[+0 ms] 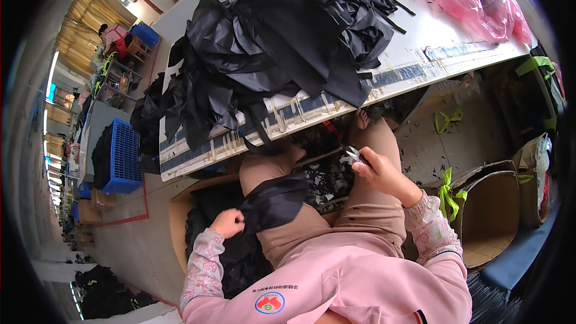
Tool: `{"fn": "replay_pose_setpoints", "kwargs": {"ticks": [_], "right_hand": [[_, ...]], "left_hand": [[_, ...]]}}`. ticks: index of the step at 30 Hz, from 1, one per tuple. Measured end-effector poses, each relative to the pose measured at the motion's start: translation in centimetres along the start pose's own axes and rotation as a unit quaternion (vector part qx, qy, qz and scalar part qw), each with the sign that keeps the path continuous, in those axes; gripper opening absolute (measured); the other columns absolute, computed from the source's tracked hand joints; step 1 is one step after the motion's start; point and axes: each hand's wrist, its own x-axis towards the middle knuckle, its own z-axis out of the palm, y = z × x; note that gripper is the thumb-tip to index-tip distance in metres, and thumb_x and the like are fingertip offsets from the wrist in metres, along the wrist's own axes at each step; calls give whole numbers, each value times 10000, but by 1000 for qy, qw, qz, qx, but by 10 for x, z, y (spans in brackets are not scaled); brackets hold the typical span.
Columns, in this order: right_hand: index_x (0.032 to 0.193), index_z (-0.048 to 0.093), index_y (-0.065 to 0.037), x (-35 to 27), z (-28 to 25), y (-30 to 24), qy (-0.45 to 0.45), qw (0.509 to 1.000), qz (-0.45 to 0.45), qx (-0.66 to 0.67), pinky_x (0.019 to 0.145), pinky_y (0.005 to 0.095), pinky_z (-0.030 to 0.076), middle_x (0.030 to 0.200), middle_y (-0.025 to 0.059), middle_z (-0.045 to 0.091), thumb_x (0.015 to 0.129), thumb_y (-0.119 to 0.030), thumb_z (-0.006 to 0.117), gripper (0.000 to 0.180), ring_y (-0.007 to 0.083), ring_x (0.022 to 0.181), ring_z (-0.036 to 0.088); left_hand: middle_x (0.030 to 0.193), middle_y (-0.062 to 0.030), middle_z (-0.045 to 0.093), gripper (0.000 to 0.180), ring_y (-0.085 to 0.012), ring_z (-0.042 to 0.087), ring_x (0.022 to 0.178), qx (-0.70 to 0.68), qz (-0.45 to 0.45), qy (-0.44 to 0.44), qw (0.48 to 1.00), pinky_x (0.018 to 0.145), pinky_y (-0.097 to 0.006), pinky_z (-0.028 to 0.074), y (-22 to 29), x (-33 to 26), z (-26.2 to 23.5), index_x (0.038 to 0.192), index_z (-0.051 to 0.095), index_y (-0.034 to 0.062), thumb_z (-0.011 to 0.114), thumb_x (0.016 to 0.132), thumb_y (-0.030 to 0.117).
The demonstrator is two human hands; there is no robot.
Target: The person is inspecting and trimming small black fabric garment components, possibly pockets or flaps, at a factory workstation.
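Note:
My left hand [227,223] is closed on the edge of a black fabric piece [277,199], which drapes over my left thigh. Over my right thigh, my right hand [384,173] grips small metal thread snips [354,155], blades pointing up and left. The snips and the fabric are apart. Below my left hand, more black fabric [231,267] fills a cardboard box [178,219]. Between my legs lie many dark and pale scraps [329,181]. A large heap of black fabric pieces [270,42] covers the table in front of me, some hanging over its edge.
The white table [414,75] has a worn, taped edge above my knees. Pink plastic [462,0] lies at its far right. To my right stands an open cardboard box [492,222] with a yellow-green ribbon [449,195]. A blue crate [124,156] and another person [114,39] are at left.

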Motion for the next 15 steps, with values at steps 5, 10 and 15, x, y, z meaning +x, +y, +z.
{"fn": "replay_pose_setpoints", "kwargs": {"ticks": [5,10,15], "right_hand": [[841,540,6,63,3,13,79,996,-33,-20,593,365,456,697,154,578,850,-207,704,270,242,619,551],[966,609,21,164,-8,33,229,973,-33,-29,695,320,501,782,159,657,820,-299,729,372,224,750,651],[869,606,26,240,-11,0,154,979,131,-1,395,325,447,617,81,610,807,-378,733,428,187,478,587]], "left_hand": [[1140,-262,621,697,-376,597,1071,145,-208,-354,900,937,-412,460,-140,-95,130,1095,645,-65,683,709,515],[1112,-279,625,874,-380,594,1068,159,-169,-436,870,938,-410,448,-109,-73,131,1055,647,-104,575,738,708],[1041,-212,664,620,-353,628,982,159,-143,-306,928,861,-414,490,-41,-28,46,1035,683,8,602,809,579]]}}
